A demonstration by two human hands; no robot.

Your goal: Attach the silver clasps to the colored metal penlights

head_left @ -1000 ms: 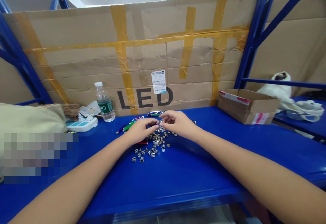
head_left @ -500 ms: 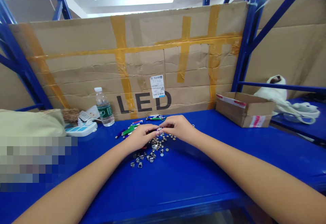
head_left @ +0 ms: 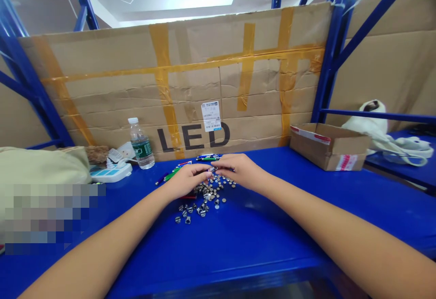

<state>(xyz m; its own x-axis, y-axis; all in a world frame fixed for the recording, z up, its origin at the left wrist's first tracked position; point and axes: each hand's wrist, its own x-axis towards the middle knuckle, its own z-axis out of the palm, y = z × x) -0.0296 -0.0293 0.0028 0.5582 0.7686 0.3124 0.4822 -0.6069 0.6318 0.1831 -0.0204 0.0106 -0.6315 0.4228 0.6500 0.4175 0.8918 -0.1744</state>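
My left hand (head_left: 188,180) and my right hand (head_left: 237,170) meet over a heap of small silver metal parts (head_left: 204,197) on the blue shelf top (head_left: 259,226). The fingers of both hands are curled and pinched together around a tiny part between them, too small to name. Just behind the hands lie several coloured pens (head_left: 190,165), green, purple and red.
A taped cardboard sheet marked LED (head_left: 190,85) stands along the back. A water bottle (head_left: 141,144) and a white power strip (head_left: 112,169) sit at the left beside a cream bag (head_left: 41,167). An open cardboard box (head_left: 327,145) sits at the right; blue rack posts (head_left: 329,58) flank it.
Both hands stay pinched together over the heap, having sunk slightly toward it. The view has shifted a little.
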